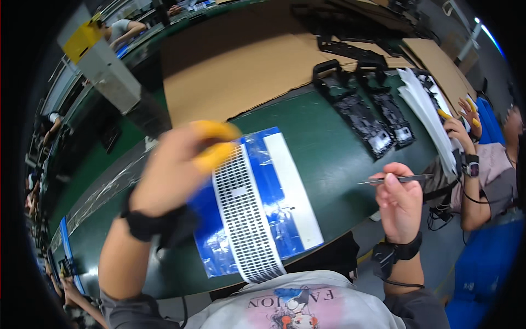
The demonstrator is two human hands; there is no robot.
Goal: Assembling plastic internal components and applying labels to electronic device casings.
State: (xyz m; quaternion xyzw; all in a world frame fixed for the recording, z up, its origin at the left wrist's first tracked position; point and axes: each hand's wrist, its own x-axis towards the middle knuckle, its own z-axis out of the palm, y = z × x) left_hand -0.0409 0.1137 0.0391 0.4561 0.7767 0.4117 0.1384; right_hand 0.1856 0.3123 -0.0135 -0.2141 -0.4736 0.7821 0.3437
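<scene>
My right hand (pixel 401 205) is closed around a pair of thin metal tweezers (pixel 413 178), held level above the table's near edge, tips pointing left. Motion blurs my left hand (pixel 172 164), whose thumb and a finger wear yellow finger covers. It hovers at the far end of a white strip (pixel 239 192) printed with rows of small black rectangles; whether it grips the strip is unclear. Beneath the strip lies a shiny blue sheet (pixel 211 257), with a plain white band (pixel 296 192) along its right side. The strip's near end curls over the table edge toward my shirt.
Several black plastic frame-like parts (pixel 361 118) lie at the back right of the green table (pixel 334 164). Beyond are brown cardboard (pixel 235 71) and white sheets (pixel 427 120). A grey post with a yellow top (pixel 104 71) stands at left. At right sits a co-worker (pixel 487 170).
</scene>
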